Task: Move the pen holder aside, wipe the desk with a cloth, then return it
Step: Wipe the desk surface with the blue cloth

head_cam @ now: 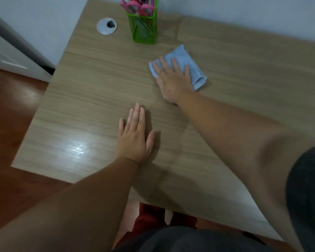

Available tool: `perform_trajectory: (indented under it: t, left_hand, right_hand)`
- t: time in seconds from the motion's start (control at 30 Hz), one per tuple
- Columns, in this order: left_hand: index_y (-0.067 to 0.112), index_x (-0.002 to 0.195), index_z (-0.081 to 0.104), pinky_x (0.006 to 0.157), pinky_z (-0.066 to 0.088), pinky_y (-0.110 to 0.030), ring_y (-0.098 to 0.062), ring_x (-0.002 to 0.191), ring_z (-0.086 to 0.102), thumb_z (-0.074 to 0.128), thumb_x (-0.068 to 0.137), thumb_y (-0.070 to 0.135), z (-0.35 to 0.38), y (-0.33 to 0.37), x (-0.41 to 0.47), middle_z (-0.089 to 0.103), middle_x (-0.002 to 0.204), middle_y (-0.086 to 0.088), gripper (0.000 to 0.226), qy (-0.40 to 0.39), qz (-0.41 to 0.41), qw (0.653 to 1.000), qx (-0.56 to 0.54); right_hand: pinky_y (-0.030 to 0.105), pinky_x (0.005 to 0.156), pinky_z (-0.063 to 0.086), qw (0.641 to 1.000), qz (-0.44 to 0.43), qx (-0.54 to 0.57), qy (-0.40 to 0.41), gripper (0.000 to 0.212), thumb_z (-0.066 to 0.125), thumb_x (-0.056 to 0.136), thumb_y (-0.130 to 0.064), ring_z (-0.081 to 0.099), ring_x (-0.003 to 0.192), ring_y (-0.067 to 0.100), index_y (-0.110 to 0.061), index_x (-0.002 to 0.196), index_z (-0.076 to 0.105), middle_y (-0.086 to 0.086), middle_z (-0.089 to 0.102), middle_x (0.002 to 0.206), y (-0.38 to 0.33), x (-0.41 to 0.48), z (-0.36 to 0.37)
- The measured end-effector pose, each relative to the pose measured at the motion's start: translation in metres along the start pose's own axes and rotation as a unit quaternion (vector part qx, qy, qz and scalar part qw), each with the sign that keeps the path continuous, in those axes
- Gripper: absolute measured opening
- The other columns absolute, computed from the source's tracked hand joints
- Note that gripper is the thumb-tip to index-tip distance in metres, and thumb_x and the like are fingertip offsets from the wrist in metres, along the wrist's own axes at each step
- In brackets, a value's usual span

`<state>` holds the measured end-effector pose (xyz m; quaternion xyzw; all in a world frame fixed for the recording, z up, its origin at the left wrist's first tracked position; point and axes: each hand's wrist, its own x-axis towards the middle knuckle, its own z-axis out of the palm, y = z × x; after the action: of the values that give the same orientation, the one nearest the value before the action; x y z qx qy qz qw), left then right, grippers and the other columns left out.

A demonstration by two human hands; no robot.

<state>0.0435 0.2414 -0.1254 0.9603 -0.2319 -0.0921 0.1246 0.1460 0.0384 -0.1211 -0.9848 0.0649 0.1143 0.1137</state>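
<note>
A green mesh pen holder point(144, 28) full of pink pens stands upright at the back of the wooden desk point(84, 99), near the wall. A folded light blue cloth point(184, 57) lies on the desk to its front right. My right hand point(173, 79) presses flat on the cloth, fingers spread, covering its left half. My left hand point(135, 135) rests flat on the bare desk nearer to me, palm down, holding nothing.
A round grey cable grommet point(106, 26) sits in the desk top left of the pen holder. The desk's left edge drops to a red-brown floor point(11, 110). A pale wall point(244, 11) runs behind the desk.
</note>
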Motion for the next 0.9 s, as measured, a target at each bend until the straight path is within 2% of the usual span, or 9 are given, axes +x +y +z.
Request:
perform_trajectory:
  t: [0.3, 0.4, 0.47, 0.5, 0.57, 0.67, 0.73, 0.8, 0.9]
  left_hand:
    - [0.011, 0.150, 0.015, 0.117, 0.008, -0.045, -0.022, 0.147, 0.012, 0.025, 0.089, 0.044, -0.002, 0.002, -0.003, 0.011, 0.160, -0.007, 0.070, 0.015, 0.013, 1.000, -0.022]
    - [0.015, 0.149, 0.019, 0.117, 0.008, -0.047, -0.021, 0.147, 0.011, 0.029, 0.091, 0.039, -0.009, 0.011, -0.008, 0.014, 0.159, -0.005, 0.064, 0.015, 0.037, 0.999, -0.026]
    - [0.015, 0.148, 0.026, 0.116, 0.010, -0.048, -0.022, 0.147, 0.013, 0.034, 0.093, 0.034, -0.011, 0.029, -0.008, 0.018, 0.158, -0.004, 0.058, 0.010, 0.061, 0.997, -0.054]
    - [0.014, 0.146, 0.031, 0.117, 0.013, -0.048, -0.023, 0.147, 0.016, 0.036, 0.094, 0.031, -0.013, 0.042, -0.008, 0.023, 0.157, -0.005, 0.054, 0.007, 0.078, 0.994, -0.080]
    - [0.009, 0.140, 0.042, 0.116, 0.023, -0.047, -0.028, 0.142, 0.028, 0.043, 0.096, 0.021, -0.017, 0.071, -0.008, 0.036, 0.151, -0.010, 0.046, 0.005, 0.120, 0.981, -0.150]
    - [0.000, 0.126, 0.056, 0.107, 0.038, -0.045, -0.033, 0.125, 0.051, 0.055, 0.091, 0.016, -0.022, 0.099, -0.012, 0.054, 0.134, -0.018, 0.039, 0.015, 0.230, 0.957, -0.174]
    - [0.006, 0.126, 0.057, 0.107, 0.039, -0.040, -0.028, 0.124, 0.052, 0.061, 0.087, 0.030, -0.021, 0.102, -0.020, 0.054, 0.135, -0.012, 0.047, -0.027, 0.284, 0.949, -0.136]
    - [0.014, 0.131, 0.053, 0.110, 0.034, -0.034, -0.020, 0.131, 0.044, 0.062, 0.081, 0.049, -0.015, 0.098, -0.032, 0.048, 0.143, -0.003, 0.061, -0.104, 0.278, 0.950, -0.094]
    - [0.016, 0.127, 0.056, 0.107, 0.027, -0.022, -0.014, 0.131, 0.042, 0.064, 0.078, 0.052, -0.002, 0.102, -0.045, 0.049, 0.141, 0.002, 0.061, -0.133, 0.218, 0.962, -0.094]
  right_hand:
    - [0.050, 0.114, 0.001, 0.995, -0.078, -0.031, -0.051, 0.051, 0.009, 0.095, -0.047, -0.003, 0.146, 0.014, -0.044, 0.146, 0.000, -0.017, 0.001, 0.159, 0.010, -0.193, 0.037]
    - [0.032, 0.115, -0.006, 0.985, -0.076, 0.142, -0.069, 0.048, 0.021, 0.099, -0.042, -0.002, 0.142, 0.001, -0.041, 0.147, 0.013, -0.020, 0.010, 0.156, 0.030, -0.220, 0.031]
    - [0.009, 0.110, 0.014, 0.908, 0.026, 0.417, -0.018, 0.041, 0.039, 0.098, -0.031, 0.028, 0.136, -0.005, -0.030, 0.140, 0.042, -0.018, 0.041, 0.143, 0.034, -0.225, 0.015]
    - [0.000, 0.098, 0.028, 0.855, 0.096, 0.507, 0.055, 0.036, 0.044, 0.095, -0.026, 0.044, 0.123, -0.010, -0.027, 0.130, 0.053, -0.020, 0.054, 0.130, 0.039, -0.226, 0.006]
    - [-0.001, 0.076, 0.039, 0.808, 0.203, 0.521, 0.185, 0.035, 0.046, 0.089, -0.018, 0.057, 0.095, -0.015, -0.028, 0.119, 0.061, -0.022, 0.062, 0.110, 0.053, -0.229, -0.007]
    - [0.021, 0.082, 0.045, 0.857, 0.239, 0.393, 0.231, 0.047, 0.044, 0.079, -0.004, 0.058, 0.095, 0.007, -0.021, 0.119, 0.061, -0.002, 0.062, 0.115, 0.075, -0.238, -0.014]
    - [0.034, 0.091, 0.046, 0.908, 0.196, 0.310, 0.204, 0.048, 0.046, 0.075, 0.000, 0.057, 0.102, 0.023, -0.016, 0.116, 0.064, 0.007, 0.060, 0.117, 0.081, -0.244, -0.013]
    - [0.040, 0.094, 0.045, 0.947, 0.166, 0.236, 0.143, 0.045, 0.049, 0.076, -0.006, 0.055, 0.108, 0.029, -0.018, 0.117, 0.064, 0.009, 0.059, 0.119, 0.081, -0.248, -0.005]
    - [0.038, 0.093, 0.045, 0.954, 0.206, 0.200, 0.085, 0.041, 0.056, 0.080, -0.021, 0.054, 0.110, 0.030, -0.021, 0.121, 0.061, 0.011, 0.060, 0.118, 0.082, -0.255, 0.004]
